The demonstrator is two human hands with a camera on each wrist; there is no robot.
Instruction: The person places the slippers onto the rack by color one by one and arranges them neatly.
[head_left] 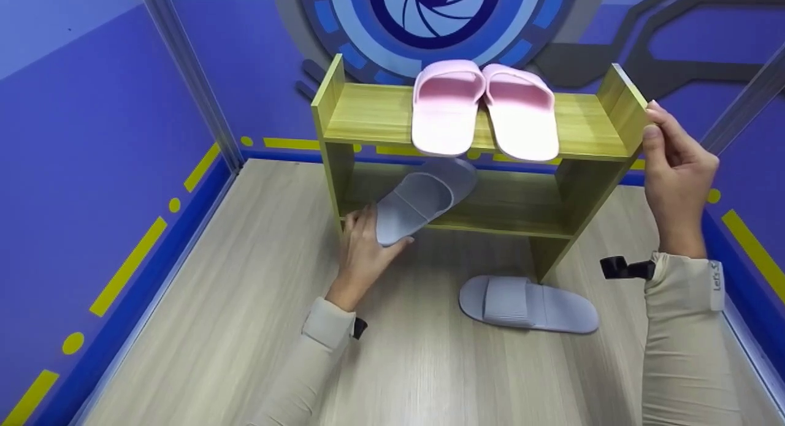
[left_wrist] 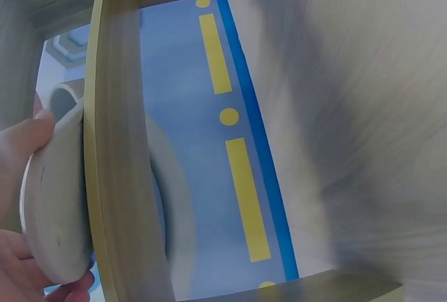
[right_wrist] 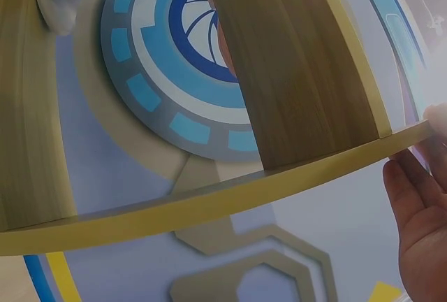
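Observation:
A grey slide sandal (head_left: 423, 199) lies slanted at the left of the middle shelf (head_left: 509, 199), its heel sticking out over the front edge. My left hand (head_left: 368, 245) grips that heel, thumb on one side and fingers on the other; the left wrist view shows the sandal (left_wrist: 59, 197) on edge beside the shelf board. At the upper right, my right hand (head_left: 677, 168) pinches the top of the side panel of the wooden shoe rack (head_left: 625, 107). Its mate, a second grey slide sandal (head_left: 558, 306), lies on the floor before the rack's right side.
Two pink slide sandals (head_left: 448, 107) stand side by side on the top shelf (head_left: 374, 113), toes to the back. Behind the rack rises a blue printed wall (head_left: 245, 64), with another wall (head_left: 80, 168) along the left. Pale wood-look floor (head_left: 202, 303) spreads in front.

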